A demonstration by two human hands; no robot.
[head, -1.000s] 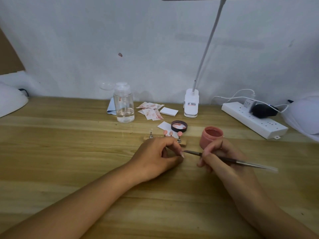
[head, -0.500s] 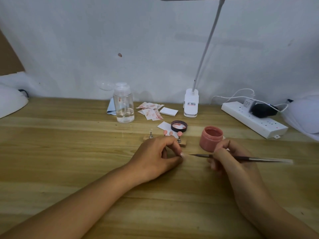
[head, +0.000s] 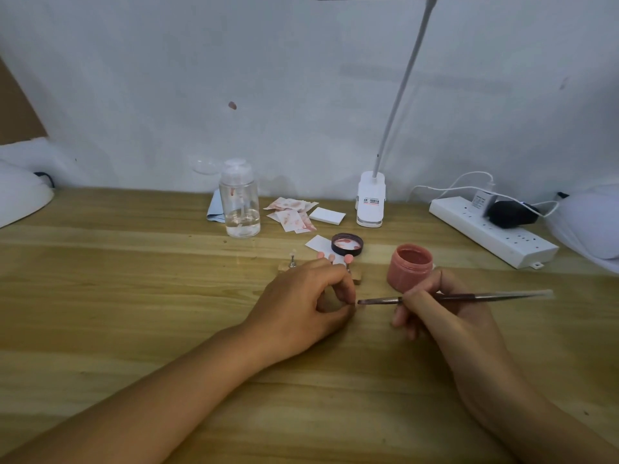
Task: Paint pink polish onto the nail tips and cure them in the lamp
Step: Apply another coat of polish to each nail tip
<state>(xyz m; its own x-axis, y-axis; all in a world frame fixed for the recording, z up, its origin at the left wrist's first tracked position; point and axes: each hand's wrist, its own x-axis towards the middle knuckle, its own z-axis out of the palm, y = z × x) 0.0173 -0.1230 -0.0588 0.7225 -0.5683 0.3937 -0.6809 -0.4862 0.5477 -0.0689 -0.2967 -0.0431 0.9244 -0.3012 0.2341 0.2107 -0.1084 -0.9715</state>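
- At the table's left edge lies a white domed shell, well apart from the hands. It may be the curing lamp, but its opening is out of view.
- Near the back edge stand a clear plastic pump bottle and pink-stained paper wipes. No writing can be read on either.
- At the table's middle, the left hand is curled, thumb and forefinger pinching a small nail tip that the fingertips mostly hide.
- Just behind it, a low wooden block carries pink-painted nail tips on metal pegs. The knuckles are so near that a slip could smear or topple them.
- The white clip-on lamp base at the back edge bears a label in red and dark print, too small to read.
- The open pink polish jar stands just beside the right hand, which could tip it with a careless lift.
- That hand pinches a thin dark-handled brush like a pen, with the bristles at the pinched tip. Polish could easily stray onto the fingertips.
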